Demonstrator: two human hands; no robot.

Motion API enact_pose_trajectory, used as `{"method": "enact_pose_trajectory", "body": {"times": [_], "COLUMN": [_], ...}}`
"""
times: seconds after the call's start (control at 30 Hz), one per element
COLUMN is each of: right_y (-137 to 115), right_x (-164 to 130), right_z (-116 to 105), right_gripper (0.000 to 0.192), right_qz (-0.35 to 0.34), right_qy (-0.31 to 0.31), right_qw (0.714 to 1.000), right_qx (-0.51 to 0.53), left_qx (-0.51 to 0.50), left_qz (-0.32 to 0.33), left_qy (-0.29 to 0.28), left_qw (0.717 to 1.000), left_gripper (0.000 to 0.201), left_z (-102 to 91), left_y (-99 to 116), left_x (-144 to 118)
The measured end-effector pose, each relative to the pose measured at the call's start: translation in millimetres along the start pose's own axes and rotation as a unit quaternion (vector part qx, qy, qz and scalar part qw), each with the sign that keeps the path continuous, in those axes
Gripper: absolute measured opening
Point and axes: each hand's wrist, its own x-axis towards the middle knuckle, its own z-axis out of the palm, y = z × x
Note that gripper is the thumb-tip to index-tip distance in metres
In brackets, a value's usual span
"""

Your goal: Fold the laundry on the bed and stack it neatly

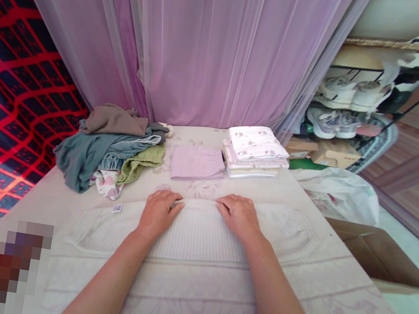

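Observation:
A white, finely striped garment (201, 235) lies flat in a long, wide strip across the bed, a small label (117, 208) near its left end. My left hand (159, 212) rests on its far edge, thumb and fingers closed around the fabric there. A short way to the right, my right hand (239, 216) pinches the same edge between thumb and fingertips. Just beyond the hands lies a folded pink striped cloth (197, 163). To its right stands a neat stack of folded fabric (257, 144), white with a small print on top.
A loose heap of grey, brown and green clothes (110, 144) sits at the left back. Purple curtains (219, 47) hang behind the bed (185, 307). On the right are a shoe rack (358, 69), a plastic bag (347, 192) and an open cardboard box (381, 253).

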Motion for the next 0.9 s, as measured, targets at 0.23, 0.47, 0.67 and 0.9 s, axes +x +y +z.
{"method": "enact_pose_trajectory", "body": {"times": [0.23, 0.47, 0.67, 0.9], "right_y": [10.2, 13.1, 34.0, 74.9], "right_x": [-3.2, -2.2, -6.1, -23.5], "right_z": [-16.1, -12.5, -21.9, -38.1], "right_gripper": [0.027, 0.020, 0.020, 0.022], "right_qz": [0.030, 0.009, 0.008, 0.080], "right_qy": [-0.058, -0.029, -0.022, -0.024], "right_qw": [0.997, 1.000, 0.999, 0.996], "right_qx": [-0.042, -0.009, 0.031, 0.008], "left_qx": [0.058, 0.055, 0.023, -0.015], "left_qz": [-0.027, -0.032, 0.015, 0.052], "left_qy": [-0.119, -0.270, -0.248, -0.234], "left_qw": [0.991, 0.961, 0.968, 0.971], "left_gripper": [0.027, 0.044, 0.021, 0.021], "left_z": [-19.8, -24.3, -10.8, -18.5], "left_y": [12.8, 42.0, 51.8, 54.7], "left_x": [15.3, 58.9, 68.3, 51.4]}}
